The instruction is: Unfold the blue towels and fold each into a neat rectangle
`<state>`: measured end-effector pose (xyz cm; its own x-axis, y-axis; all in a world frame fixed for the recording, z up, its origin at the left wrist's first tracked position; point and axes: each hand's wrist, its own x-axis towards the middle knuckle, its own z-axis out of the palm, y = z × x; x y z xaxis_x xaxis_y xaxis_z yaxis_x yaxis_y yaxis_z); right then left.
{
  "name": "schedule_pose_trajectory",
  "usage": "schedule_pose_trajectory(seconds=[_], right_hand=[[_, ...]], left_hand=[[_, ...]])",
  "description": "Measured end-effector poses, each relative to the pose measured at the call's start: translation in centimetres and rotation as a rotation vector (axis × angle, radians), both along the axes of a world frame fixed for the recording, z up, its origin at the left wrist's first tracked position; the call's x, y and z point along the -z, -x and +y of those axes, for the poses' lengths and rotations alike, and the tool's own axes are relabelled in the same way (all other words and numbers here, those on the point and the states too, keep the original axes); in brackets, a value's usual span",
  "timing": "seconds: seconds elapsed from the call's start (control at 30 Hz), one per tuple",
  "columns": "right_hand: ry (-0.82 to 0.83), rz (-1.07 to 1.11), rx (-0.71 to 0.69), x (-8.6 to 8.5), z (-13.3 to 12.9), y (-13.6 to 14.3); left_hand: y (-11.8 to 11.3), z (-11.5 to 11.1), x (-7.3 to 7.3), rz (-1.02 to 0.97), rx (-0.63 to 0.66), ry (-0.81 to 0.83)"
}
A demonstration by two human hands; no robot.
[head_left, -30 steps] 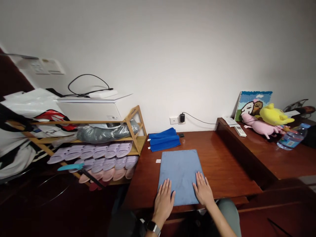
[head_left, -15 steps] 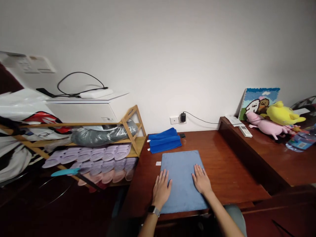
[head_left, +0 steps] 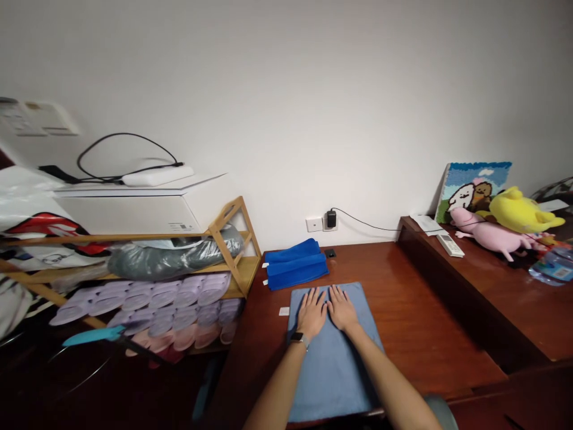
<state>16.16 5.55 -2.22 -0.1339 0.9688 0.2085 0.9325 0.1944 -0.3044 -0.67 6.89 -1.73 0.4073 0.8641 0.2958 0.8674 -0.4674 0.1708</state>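
A light blue towel lies spread flat on the brown wooden desk, its near edge at the desk's front. On its upper left part rests my left hand, palm down with the fingers stretched out and a watch on the wrist. Beside it, my right hand is flat on the towel's upper middle, fingers pointing away from me. The hands are close together, thumbs nearly meeting. Behind the towel, folded darker blue towels lie near the wall. A small white tag sticks out at the towel's left edge.
On the left stands a wooden rack with lilac and pink clogs and a white box. A raised ledge on the right bears a remote control, plush toys and a plastic bottle. A black plug sits in the wall socket.
Both hands have slid forward over the towel and inward from its side edges, coming close together. The view has shifted slightly.
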Motion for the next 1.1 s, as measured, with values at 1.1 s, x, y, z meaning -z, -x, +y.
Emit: schedule_pose_trajectory(seconds=[1.1], right_hand=[[0.091,-0.009,0.054,1.8,-14.4,-4.4]], left_hand=[[1.8,-13.8,1.8,0.051,-0.004,0.114]])
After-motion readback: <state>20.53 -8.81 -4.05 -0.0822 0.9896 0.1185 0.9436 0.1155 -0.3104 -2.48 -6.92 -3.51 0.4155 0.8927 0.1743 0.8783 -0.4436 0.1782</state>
